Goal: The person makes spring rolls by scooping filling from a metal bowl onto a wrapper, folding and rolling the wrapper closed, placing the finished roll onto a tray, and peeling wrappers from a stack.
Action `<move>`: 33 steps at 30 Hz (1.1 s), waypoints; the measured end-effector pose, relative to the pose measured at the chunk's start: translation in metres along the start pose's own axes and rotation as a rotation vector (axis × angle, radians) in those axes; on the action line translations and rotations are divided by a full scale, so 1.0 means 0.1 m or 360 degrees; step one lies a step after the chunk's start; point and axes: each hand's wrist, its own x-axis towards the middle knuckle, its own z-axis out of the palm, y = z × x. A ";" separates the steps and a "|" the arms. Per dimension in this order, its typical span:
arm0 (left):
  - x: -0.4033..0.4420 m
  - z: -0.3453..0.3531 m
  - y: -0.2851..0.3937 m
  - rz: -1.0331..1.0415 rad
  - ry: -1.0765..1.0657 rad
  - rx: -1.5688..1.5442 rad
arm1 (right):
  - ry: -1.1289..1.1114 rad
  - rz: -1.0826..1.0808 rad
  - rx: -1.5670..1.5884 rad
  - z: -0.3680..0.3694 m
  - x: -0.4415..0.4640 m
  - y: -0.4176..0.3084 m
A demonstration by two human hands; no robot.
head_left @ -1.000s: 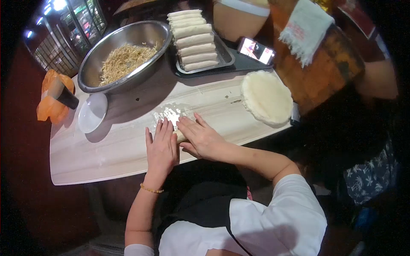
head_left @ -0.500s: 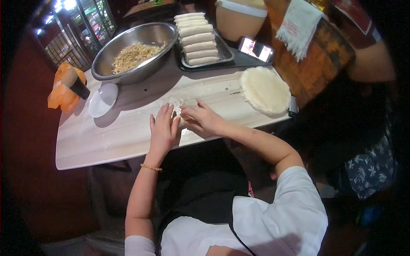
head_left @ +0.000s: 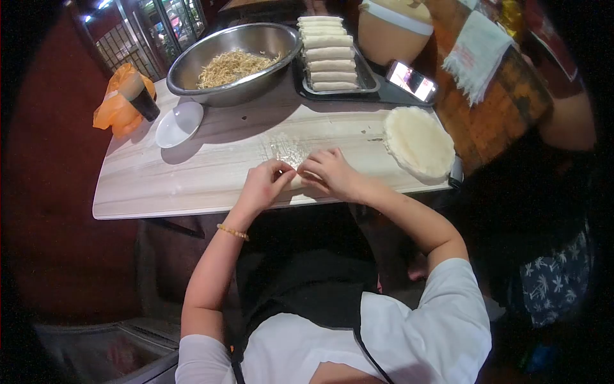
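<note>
My left hand (head_left: 265, 182) and my right hand (head_left: 332, 174) meet near the front edge of the pale table (head_left: 160, 185), fingers bent and closed on a pale roll (head_left: 295, 184) that their fingers mostly hide. Beyond my fingertips lies a wet, whitish smear (head_left: 286, 151). To the right is a stack of round, thin wrappers (head_left: 419, 142). Several finished rolls (head_left: 330, 54) lie in a metal tray at the back. A large steel bowl (head_left: 240, 95) left of it holds a shredded filling (head_left: 233, 68).
A white dish (head_left: 180, 124) sits at the left, beside a dark drink cup (head_left: 144, 105) and an orange bag (head_left: 118, 118). At the back right are a lit phone (head_left: 411, 82), a lidded tub (head_left: 391, 37) and a fringed towel (head_left: 476, 54).
My flattened, spread fingers have bent and drawn together at the roll. The view has shifted, so the table and its objects appear farther right and higher.
</note>
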 end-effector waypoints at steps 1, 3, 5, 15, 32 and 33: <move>-0.04 -0.03 0.09 -0.0066 -0.0072 0.0037 | -0.0020 0.0008 0.0009 -0.02 -0.02 -0.04; 0.00 0.00 -0.08 0.0065 -0.0043 0.0092 | 0.0014 0.0048 0.0040 -0.01 -0.03 -0.05; 0.04 -0.02 -0.19 0.0210 -0.0020 0.0153 | -0.0001 0.0118 0.0014 0.02 0.05 0.04; -0.02 -0.26 -0.20 0.0560 0.0105 0.0207 | 0.0185 0.0313 -0.0059 -0.03 0.48 0.28; 0.64 -0.56 -0.18 0.0346 0.0501 0.0143 | -0.0028 -0.0041 -0.0450 0.03 0.65 -0.13; 0.71 -0.55 -0.16 0.0330 0.0498 0.0090 | -0.0159 0.0013 -0.0344 -0.07 0.66 -0.13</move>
